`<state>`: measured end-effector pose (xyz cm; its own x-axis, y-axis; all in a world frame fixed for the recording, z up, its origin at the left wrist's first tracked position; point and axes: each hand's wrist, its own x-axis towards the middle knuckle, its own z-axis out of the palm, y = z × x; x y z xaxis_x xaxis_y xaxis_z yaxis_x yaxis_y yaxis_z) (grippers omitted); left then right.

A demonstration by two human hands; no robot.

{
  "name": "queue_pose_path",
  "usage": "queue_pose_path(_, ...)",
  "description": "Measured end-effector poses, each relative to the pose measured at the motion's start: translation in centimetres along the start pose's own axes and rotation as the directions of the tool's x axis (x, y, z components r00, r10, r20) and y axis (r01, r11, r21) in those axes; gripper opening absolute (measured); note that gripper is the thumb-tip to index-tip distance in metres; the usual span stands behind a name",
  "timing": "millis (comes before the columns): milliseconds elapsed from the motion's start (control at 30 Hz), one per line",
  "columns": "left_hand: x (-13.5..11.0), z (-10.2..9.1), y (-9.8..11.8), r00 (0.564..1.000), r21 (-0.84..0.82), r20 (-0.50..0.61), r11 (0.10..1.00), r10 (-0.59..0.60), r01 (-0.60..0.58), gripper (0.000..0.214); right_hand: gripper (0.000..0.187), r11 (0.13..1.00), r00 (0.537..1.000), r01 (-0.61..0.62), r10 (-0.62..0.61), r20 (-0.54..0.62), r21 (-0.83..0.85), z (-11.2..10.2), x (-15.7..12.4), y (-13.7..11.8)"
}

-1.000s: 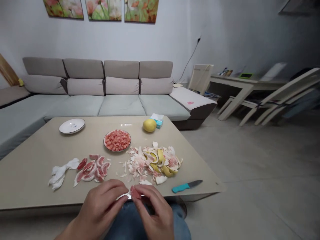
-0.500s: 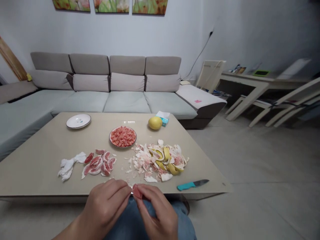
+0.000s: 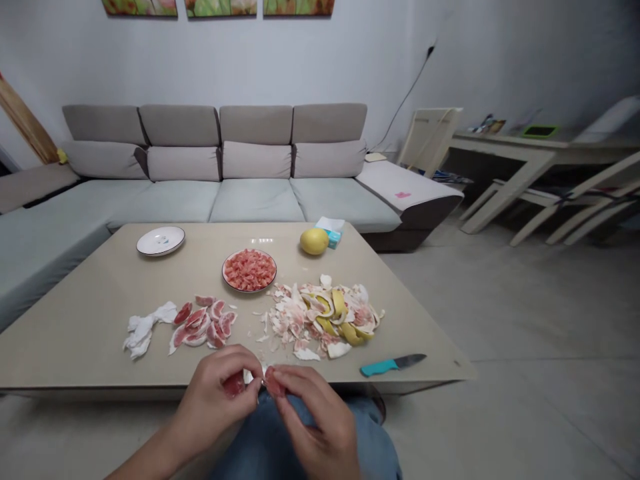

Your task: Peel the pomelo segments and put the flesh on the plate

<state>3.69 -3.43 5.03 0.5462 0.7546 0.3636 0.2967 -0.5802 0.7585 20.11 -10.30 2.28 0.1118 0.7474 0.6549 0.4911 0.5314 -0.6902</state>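
My left hand (image 3: 225, 387) is closed around a pomelo segment (image 3: 234, 385), its red flesh showing between thumb and fingers, with a bit of white membrane at the fingertips. Close beside it, my right hand (image 3: 317, 417) pinches a piece of pomelo flesh (image 3: 275, 382). Both hands are over my lap at the table's front edge. Just beyond them lie unpeeled pomelo segments (image 3: 197, 325) in a loose group. A plate (image 3: 225, 281) heaped with red pomelo flesh stands further back. To its right spreads a pile of pomelo peel and membrane (image 3: 320, 317).
A knife (image 3: 393, 365) with a turquoise handle lies near the right front edge of the table (image 3: 75, 333). A crumpled tissue (image 3: 143, 333) is on the left. Further back are a white plate (image 3: 150, 243), a whole yellow pomelo (image 3: 314, 241) and a tissue pack (image 3: 334, 233).
My left hand has turned and opened up a little, so the red segment inside it now shows. My right hand keeps its pinch in nearly the same place. The view has shifted slightly.
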Motion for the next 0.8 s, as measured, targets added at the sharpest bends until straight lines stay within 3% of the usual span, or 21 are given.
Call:
queue_pose_path(200,-0.1,0.0,-0.5,0.991,-0.069,0.034,0.989,-0.131,0.133,0.014,0.018,0.973,0.984,-0.176,0.178,0.0,0.152,0.4,-0.3,0.1)
queue_pose_path(300,-0.2,0.1,-0.6,0.981,-0.126,0.051,0.973,-0.186,0.191,0.011,0.015,0.891,0.94,-0.328,0.341,0.015,0.315,0.8,-0.6,0.6)
queue_pose_path(367,-0.3,0.2,-0.7,0.974,-0.167,0.065,0.96,-0.215,0.223,0.01,0.012,0.766,0.877,-0.452,0.476,0.069,0.456,1.1,-0.9,1.1)
queue_pose_path(433,-0.4,0.3,-0.7,0.969,-0.19,0.076,0.95,-0.235,0.246,0.01,0.012,0.585,0.787,-0.558,0.597,0.152,0.589,1.5,-1.1,1.6)
queue_pose_path(567,-0.5,0.4,-0.7,0.967,-0.22,0.076,0.942,-0.242,0.253,0.01,0.023,0.25,0.628,-0.628,0.722,0.289,0.737,2.3,-1.3,2.1)
queue_pose_path(667,-0.4,0.5,-0.6,0.969,-0.227,0.09,0.943,-0.23,0.245,0.011,0.025,0.085,0.561,-0.616,0.745,0.36,0.783,2.7,-1.3,1.8)
queue_pose_path(800,-0.4,0.6,-0.4,0.979,-0.186,0.105,0.964,-0.175,0.193,0.011,0.025,-0.071,0.521,-0.566,0.741,0.424,0.821,3.3,-1.1,1.5)
